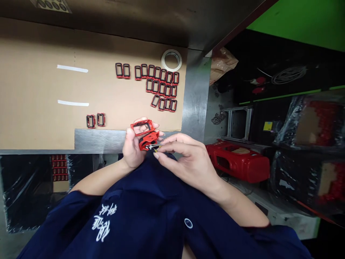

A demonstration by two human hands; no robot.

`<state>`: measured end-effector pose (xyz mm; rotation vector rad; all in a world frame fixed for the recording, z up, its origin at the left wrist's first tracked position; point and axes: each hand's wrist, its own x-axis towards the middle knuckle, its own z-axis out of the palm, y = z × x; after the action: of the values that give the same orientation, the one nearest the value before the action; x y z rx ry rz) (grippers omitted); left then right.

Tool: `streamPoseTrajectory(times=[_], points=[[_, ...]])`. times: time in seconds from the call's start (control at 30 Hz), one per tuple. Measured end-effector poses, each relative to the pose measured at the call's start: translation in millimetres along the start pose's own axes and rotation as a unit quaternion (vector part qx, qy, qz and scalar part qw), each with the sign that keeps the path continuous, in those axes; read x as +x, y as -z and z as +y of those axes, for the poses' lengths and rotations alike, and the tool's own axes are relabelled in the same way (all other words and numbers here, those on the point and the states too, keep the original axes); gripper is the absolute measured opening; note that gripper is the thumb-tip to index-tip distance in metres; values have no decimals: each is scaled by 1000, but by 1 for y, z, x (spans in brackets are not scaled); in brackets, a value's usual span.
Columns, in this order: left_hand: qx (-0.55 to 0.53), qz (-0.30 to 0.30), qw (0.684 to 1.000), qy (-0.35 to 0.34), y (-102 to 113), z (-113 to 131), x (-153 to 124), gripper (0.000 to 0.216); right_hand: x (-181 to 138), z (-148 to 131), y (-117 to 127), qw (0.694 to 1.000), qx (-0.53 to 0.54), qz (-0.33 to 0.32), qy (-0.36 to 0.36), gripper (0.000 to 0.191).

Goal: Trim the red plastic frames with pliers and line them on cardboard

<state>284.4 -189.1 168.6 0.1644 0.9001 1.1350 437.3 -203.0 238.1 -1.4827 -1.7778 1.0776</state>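
Observation:
My left hand [132, 149] is closed around two red plastic parts, held just off the table's near edge. One is an open rectangular red frame [152, 126] with a dark inner edge; below it sits a tilted red plastic piece [150, 137]. My right hand [185, 153] pinches a slim silvery tool [155, 145], its tip against the lower red piece. Something small and yellow shows by the right fingertips. Whether the tool is tweezers or a blade I cannot make out. Several red frames with black rims [162, 88] lie in rows on the cardboard.
Brown cardboard [40, 90] covers the metal table [195, 93]. A tape roll [171, 60] lies at its far right, two white strips at left. Two more rimmed frames [100, 119] lie near the front edge. On the right are a red machine cover [242, 162] and plastic-wrapped boxes.

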Motion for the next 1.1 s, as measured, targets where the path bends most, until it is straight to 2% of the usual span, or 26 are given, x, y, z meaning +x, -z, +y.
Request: streamPoseTrajectory(times=[0.1,0.33,0.5,0.67,1.0,1.1], points=[[11,8,999,-49,-4,-2,-5,53,1,-4,-4,999,-31,-12,30,6],[1,16,987,-159,-11,-11,-12,59,-8,7,-12,995,-17,26,99,6],[-13,-32,960,-277,-14,-23,-14,63,-14,18,-14,988,10,46,146,10],[-1,48,963,-266,-16,-26,-15,74,-15,16,-13,983,7,62,171,11],[-35,10,954,-298,-21,-23,-10,61,-12,16,-17,981,-14,73,178,13],[-25,38,955,-294,-17,-28,-8,68,-12,16,-16,981,-26,68,178,14]])
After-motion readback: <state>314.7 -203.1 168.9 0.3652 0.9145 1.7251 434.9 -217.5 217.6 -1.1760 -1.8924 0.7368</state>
